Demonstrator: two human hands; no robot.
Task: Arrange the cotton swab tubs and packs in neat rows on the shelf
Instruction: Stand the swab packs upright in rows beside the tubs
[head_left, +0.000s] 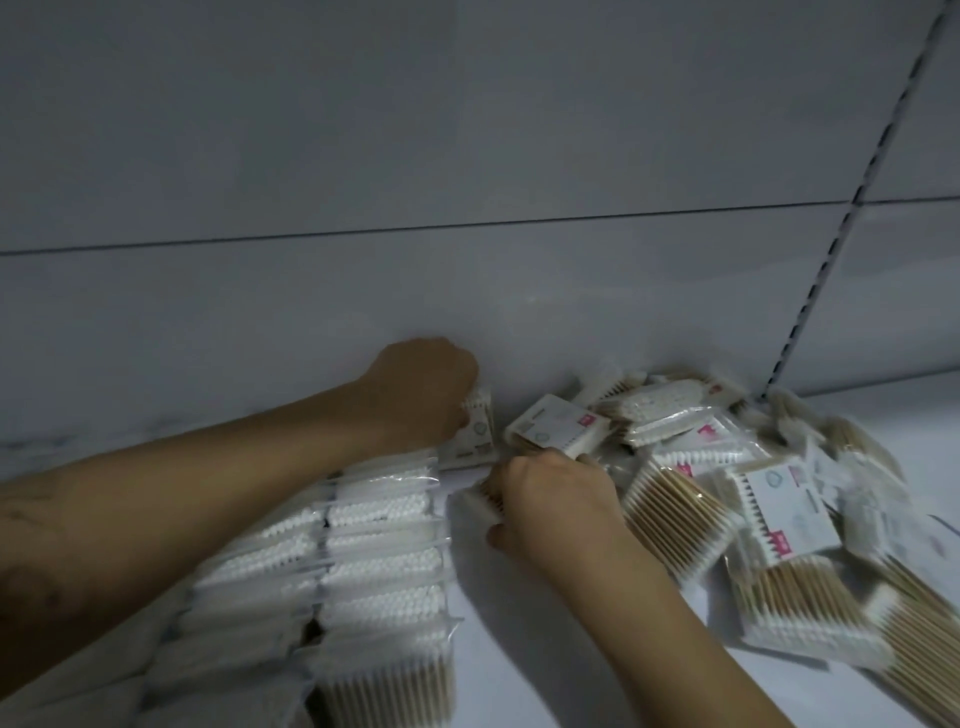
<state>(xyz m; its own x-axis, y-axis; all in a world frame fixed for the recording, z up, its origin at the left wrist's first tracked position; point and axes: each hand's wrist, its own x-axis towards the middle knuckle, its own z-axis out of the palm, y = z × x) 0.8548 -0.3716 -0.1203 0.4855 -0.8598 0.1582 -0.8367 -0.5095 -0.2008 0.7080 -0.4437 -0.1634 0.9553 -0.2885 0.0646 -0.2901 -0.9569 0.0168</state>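
White shelf (519, 649): we see bare board between the upright rows of packs (384, 551) at left and the loose heap (727, 493) at right. Left hand (421, 395): closed on a pack (475, 431) at the back panel. Right hand (550, 499): clamped on another pack (485, 501) mid-gap.

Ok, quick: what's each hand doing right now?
Left hand: closed on an upright swab pack at the back wall.
Right hand: closed on a flat pack.

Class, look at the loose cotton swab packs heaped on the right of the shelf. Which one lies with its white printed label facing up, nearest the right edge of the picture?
The pack with the zigzag-edged white label, pink mark at its lower end, lying on the heap's right.
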